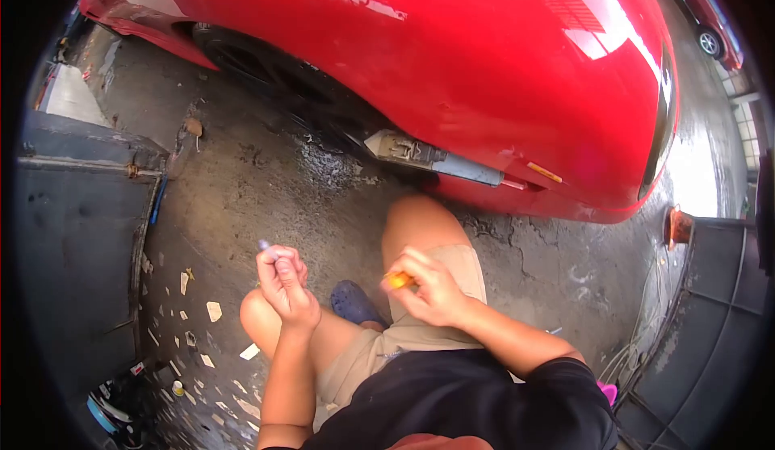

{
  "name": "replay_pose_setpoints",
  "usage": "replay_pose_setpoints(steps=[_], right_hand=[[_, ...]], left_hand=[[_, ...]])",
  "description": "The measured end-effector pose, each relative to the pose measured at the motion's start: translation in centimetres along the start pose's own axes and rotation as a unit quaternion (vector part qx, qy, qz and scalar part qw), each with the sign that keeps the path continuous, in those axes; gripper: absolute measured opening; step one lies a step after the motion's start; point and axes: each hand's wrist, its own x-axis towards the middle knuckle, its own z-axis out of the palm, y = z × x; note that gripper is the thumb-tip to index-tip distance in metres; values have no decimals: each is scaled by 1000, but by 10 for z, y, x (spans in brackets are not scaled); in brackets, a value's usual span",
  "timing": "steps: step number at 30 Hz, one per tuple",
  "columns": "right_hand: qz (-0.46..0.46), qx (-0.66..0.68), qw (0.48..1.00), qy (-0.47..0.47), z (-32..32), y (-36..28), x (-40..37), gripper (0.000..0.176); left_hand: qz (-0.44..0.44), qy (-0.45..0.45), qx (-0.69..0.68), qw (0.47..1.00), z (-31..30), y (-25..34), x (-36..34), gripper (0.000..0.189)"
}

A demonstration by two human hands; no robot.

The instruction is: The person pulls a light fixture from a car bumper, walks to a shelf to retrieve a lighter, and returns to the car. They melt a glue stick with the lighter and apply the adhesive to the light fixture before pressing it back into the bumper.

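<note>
My left hand (284, 287) is closed above my left knee, pinching a small object whose purple-grey tip (263, 244) pokes out past the thumb and index finger. The rest of it is covered by the fingers. Over my other thigh, my right hand (436, 293) is wrapped round a short yellow-orange object (398, 280); its kind is not clear. Both hands are apart from the red car (484, 71) in front of me. At its bumper seam, a grey metal bracket (476, 169) lies exposed, with an orange-yellow strip (545, 172) to its right.
A black wheel (250, 62) sits under the fender. Dark panels stand at left (81, 216) and right (718, 321). Paper scraps (214, 311) litter the concrete floor (226, 184). Cables (642, 341) and an orange container (678, 228) are at right; a black-and-blue tool (109, 414) lies lower left.
</note>
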Motion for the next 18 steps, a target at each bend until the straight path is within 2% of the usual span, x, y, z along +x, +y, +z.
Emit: replay_pose_setpoints(steps=[1, 4, 6, 8, 11, 14, 18], right_hand=[[-44, -33, 996, 65, 0, 11, -3, 16], [-136, -112, 949, 261, -22, 20, -6, 17], [-128, -106, 907, 386, -33, 22, -3, 24], [-92, -115, 870, 471, -44, 14, 2, 31], [-88, -94, 857, 498, -55, 21, 8, 33], [-65, 29, 866, 495, -51, 14, 19, 31], [-74, 109, 847, 515, -49, 16, 32, 29]], left_hand=[[-12, -13, -18, 1000, -4, -8, 2, 18], [75, -83, 51, 992, 18, -17, 32, 32], [58, -115, 33, 991, 46, -12, 54, 46], [11, -154, -52, 987, 65, -19, 71, 52], [-20, -221, -139, 965, 87, -36, 95, 54], [-18, -268, -197, 943, 100, -48, 110, 55], [-41, -272, -231, 933, 109, -47, 119, 53]])
